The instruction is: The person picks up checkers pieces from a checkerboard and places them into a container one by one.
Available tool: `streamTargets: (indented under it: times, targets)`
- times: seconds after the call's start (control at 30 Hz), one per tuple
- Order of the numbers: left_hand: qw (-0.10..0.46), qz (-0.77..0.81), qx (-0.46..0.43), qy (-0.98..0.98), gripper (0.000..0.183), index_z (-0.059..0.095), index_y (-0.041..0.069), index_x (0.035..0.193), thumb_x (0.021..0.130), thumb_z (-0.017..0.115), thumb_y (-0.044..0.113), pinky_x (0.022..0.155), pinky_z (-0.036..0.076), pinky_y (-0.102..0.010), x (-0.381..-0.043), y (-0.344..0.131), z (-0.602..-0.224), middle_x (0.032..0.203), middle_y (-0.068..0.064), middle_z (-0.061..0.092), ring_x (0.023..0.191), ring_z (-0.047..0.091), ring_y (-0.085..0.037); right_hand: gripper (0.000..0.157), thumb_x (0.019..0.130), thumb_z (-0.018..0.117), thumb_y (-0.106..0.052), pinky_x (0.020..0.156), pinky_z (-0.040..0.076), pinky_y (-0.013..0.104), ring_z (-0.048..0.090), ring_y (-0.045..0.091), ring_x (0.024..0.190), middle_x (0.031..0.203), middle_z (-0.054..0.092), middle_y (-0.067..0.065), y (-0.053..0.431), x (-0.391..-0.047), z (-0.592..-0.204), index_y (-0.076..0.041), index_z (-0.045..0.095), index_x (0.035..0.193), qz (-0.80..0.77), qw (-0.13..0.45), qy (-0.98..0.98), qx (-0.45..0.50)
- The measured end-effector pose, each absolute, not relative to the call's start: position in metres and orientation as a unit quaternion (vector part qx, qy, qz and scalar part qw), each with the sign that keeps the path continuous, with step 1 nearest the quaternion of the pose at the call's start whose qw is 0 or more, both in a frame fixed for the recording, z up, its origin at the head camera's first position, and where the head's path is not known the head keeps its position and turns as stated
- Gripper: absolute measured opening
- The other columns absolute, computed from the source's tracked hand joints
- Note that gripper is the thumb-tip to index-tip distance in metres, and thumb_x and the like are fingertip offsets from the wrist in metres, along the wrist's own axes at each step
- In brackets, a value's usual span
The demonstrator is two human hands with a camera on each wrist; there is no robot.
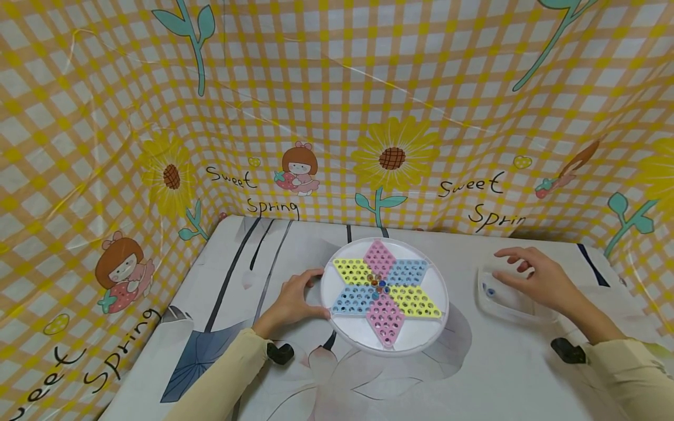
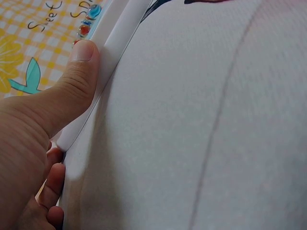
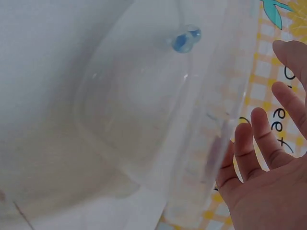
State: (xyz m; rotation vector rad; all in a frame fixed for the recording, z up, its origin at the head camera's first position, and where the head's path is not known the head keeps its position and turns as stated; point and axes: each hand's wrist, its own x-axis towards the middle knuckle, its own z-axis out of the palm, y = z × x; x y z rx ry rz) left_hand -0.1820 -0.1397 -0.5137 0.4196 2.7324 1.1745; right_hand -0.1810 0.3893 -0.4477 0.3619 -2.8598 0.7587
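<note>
A round white Chinese checkers board (image 1: pixel 421 333) with a pink, yellow and blue star lies mid-table. Several orange and blue marbles (image 1: pixel 379 285) sit clustered at the star's centre. My left hand (image 1: pixel 289 301) holds the board's left edge. In the left wrist view its thumb (image 2: pixel 81 72) presses the rim, the other fingers lower at the edge. Over the clear plastic box (image 1: pixel 505 313) at the right hovers my right hand (image 1: pixel 537 278), its fingers loosely spread and holding nothing. Two blue glass marbles (image 3: pixel 182 42) lie together in the box.
A pale table (image 1: pixel 295 389) with flower and line prints carries the board and box. Behind and beside it hangs a yellow checked cloth (image 1: pixel 326 88) with sunflowers and lettering. Dark camera mounts (image 1: pixel 280 353) are strapped at both wrists.
</note>
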Motion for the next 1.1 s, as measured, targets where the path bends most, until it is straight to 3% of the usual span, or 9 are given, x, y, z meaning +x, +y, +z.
streamTargets:
  times: [0.17, 0.37, 0.7, 0.87, 1.1]
  targets:
    - [0.070, 0.391, 0.138, 0.907, 0.099, 0.050, 0.022, 0.150, 0.066, 0.098, 0.039, 0.088, 0.036, -0.042, -0.181, -0.140, -0.512, 0.118, -0.004, 0.056, 0.104, 0.045, -0.022, 0.048, 0.090, 0.082, -0.032, 0.066, 0.046, 0.026, 0.058, 0.035, 0.096, 0.114, 0.063, 0.021, 0.383, -0.184, -0.443, -0.010, 0.065, 0.129, 0.256, 0.068, -0.957, 0.117]
    - [0.072, 0.390, 0.138, 0.908, 0.098, 0.049, 0.022, 0.150, 0.066, 0.098, 0.040, 0.087, 0.037, -0.043, -0.182, -0.140, -0.515, 0.118, -0.004, 0.056, 0.104, 0.045, -0.022, 0.046, 0.088, 0.083, -0.027, 0.064, 0.049, 0.026, 0.060, 0.035, 0.095, 0.114, 0.064, 0.019, 0.373, -0.187, -0.436, -0.010, 0.066, 0.127, 0.262, 0.085, -0.950, 0.144]
    - [0.075, 0.388, 0.132, 0.909, 0.099, 0.049, 0.021, 0.151, 0.067, 0.098, 0.039, 0.086, 0.036, -0.042, -0.181, -0.138, -0.511, 0.117, -0.004, 0.055, 0.103, 0.044, -0.023, 0.041, 0.087, 0.085, -0.025, 0.069, 0.052, 0.028, 0.052, 0.003, 0.088, 0.111, 0.065, 0.006, 0.348, -0.190, -0.428, -0.015, 0.069, 0.123, 0.272, 0.109, -0.939, 0.178]
    - [0.075, 0.388, 0.133, 0.909, 0.098, 0.049, 0.021, 0.150, 0.067, 0.098, 0.038, 0.086, 0.036, -0.041, -0.181, -0.138, -0.511, 0.117, -0.004, 0.054, 0.103, 0.044, -0.023, 0.039, 0.086, 0.085, -0.023, 0.069, 0.051, 0.028, 0.055, 0.017, 0.090, 0.110, 0.065, 0.006, 0.335, -0.192, -0.425, -0.014, 0.070, 0.122, 0.272, 0.115, -0.937, 0.187]
    - [0.070, 0.382, 0.136, 0.911, 0.098, 0.049, 0.022, 0.150, 0.067, 0.098, 0.039, 0.086, 0.036, -0.042, -0.182, -0.139, -0.513, 0.117, -0.003, 0.054, 0.102, 0.044, -0.022, 0.038, 0.087, 0.085, -0.022, 0.070, 0.051, 0.028, 0.053, 0.016, 0.090, 0.109, 0.068, 0.005, 0.315, -0.198, -0.421, -0.015, 0.070, 0.122, 0.294, 0.111, -0.929, 0.196]
